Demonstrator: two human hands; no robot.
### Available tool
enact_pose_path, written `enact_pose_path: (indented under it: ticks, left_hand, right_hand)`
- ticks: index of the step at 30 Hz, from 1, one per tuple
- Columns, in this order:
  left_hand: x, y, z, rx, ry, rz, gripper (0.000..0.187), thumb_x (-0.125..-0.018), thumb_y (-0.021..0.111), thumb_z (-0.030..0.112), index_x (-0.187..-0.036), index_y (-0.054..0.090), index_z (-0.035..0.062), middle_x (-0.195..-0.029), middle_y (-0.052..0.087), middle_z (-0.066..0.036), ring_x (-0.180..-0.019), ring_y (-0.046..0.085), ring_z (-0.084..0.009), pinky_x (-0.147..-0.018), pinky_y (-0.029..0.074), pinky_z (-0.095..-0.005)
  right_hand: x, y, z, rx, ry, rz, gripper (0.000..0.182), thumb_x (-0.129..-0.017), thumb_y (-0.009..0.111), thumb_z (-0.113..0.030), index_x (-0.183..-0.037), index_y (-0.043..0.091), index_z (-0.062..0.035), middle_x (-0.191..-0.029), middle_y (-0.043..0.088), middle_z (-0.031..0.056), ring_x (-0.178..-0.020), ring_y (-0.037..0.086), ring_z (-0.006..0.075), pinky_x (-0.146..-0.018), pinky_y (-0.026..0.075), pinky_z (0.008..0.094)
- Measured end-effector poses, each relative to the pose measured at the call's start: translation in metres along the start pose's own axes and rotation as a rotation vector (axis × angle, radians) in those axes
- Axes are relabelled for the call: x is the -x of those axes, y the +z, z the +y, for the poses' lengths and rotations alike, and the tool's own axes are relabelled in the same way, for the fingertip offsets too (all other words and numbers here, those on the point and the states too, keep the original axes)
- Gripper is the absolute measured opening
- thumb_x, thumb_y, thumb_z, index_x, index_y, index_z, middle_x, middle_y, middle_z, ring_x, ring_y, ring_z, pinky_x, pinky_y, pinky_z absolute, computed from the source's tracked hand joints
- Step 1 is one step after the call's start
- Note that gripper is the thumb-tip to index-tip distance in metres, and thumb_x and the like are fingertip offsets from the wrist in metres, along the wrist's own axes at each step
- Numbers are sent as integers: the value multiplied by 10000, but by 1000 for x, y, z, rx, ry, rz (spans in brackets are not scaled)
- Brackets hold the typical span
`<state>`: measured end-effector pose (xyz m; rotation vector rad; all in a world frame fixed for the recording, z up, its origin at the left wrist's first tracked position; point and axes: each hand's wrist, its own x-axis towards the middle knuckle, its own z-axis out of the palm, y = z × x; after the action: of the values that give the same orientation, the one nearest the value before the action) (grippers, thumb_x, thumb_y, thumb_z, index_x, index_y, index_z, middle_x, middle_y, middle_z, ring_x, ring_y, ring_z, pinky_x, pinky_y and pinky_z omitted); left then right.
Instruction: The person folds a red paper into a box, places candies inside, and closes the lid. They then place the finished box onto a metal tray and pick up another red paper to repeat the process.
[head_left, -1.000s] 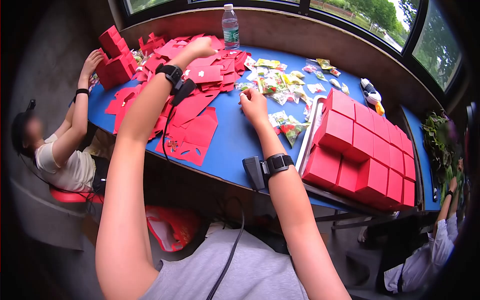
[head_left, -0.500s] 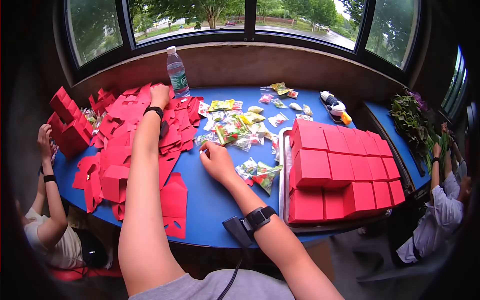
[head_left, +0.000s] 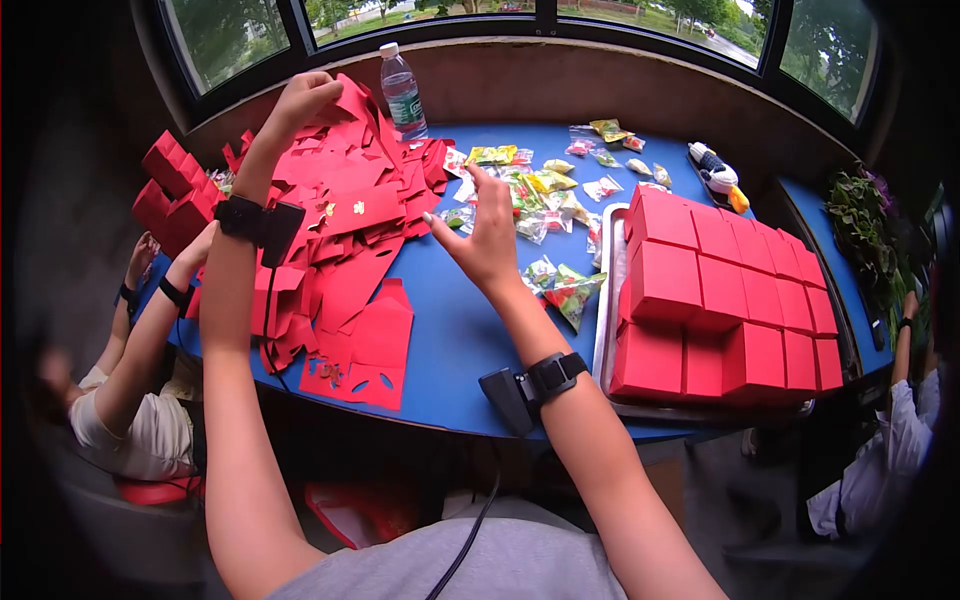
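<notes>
My left hand [head_left: 306, 100] is raised at the far end of the pile of flat red cut papers [head_left: 345, 175]. Its fingers are closed on the edge of a red paper [head_left: 358, 105] that stands up from the pile. Over the blue table, my right hand [head_left: 480, 232] is held with thumb and forefinger apart and nothing between them. Just beyond it lie small packets in clear and coloured wrappers [head_left: 550, 182]. Rows of folded red boxes [head_left: 666, 284] are stacked on a metal tray [head_left: 605, 305] to the right.
A water bottle [head_left: 402, 95] stands behind the pile. Behind the tray lies a white and dark object [head_left: 717, 175] with a yellow end. Another person's hands [head_left: 198, 246] are near red boxes [head_left: 178, 190] at the left. A person and green plants are at the far right.
The view has shifted, so the table sits lower and further right. My left hand has risen, lifting a red paper's edge. My right hand has opened and raised its fingers.
</notes>
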<state>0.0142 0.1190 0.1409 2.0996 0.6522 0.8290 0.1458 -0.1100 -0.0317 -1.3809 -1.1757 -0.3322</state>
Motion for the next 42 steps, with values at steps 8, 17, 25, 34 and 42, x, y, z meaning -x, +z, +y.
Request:
enact_pose_path:
  ticks: [8,17,25,34,42]
  left_hand:
    - [93,106,53,-84,-13,-427,148,-770,570,122,-682,506,23,-644,549,-10,-567,574,-80,-518,520,-238]
    - [83,120,47,-115,16,-109,271,-764,603,221,-707,551,-39,-638,609,-90,-582,637,-154,-551,542,-283]
    - [138,114,55,-327,613,-178,700,-718,713,372,-1241,402,26,-1240,431,-172,-1124,477,-283,-940,418,-403]
    - [153,150,28,-405,738,-274,1140,-534,810,395,-1422,146,132,-1379,290,-166,-1235,336,-389,-1010,345,-465]
    - [137,155,11,-196,708,-344,968,-748,602,583,-1428,124,87,-1393,258,-205,-1305,250,-369,-1076,205,-434]
  right_hand:
    - [1,-15,-22,-328,34,-331,1401,-461,854,-441,-1394,-95,-5,-1331,283,271,-1256,303,390,-1045,263,443]
    - [-1,-13,-19,-670,283,-260,1272,-655,794,-253,-1358,-239,-21,-1287,377,227,-1147,464,258,-961,384,354]
    - [-11,-32,2,-1641,971,-137,352,-839,574,-315,-1053,480,-52,-988,565,107,-910,582,270,-810,499,413]
    - [-4,-34,-20,-1563,1132,-236,411,-845,437,-426,-1129,513,-139,-999,561,130,-910,573,307,-756,504,438]
    - [-6,-38,-14,-1772,1161,-161,456,-867,338,-404,-1157,484,-84,-1081,528,125,-983,544,278,-819,491,410]
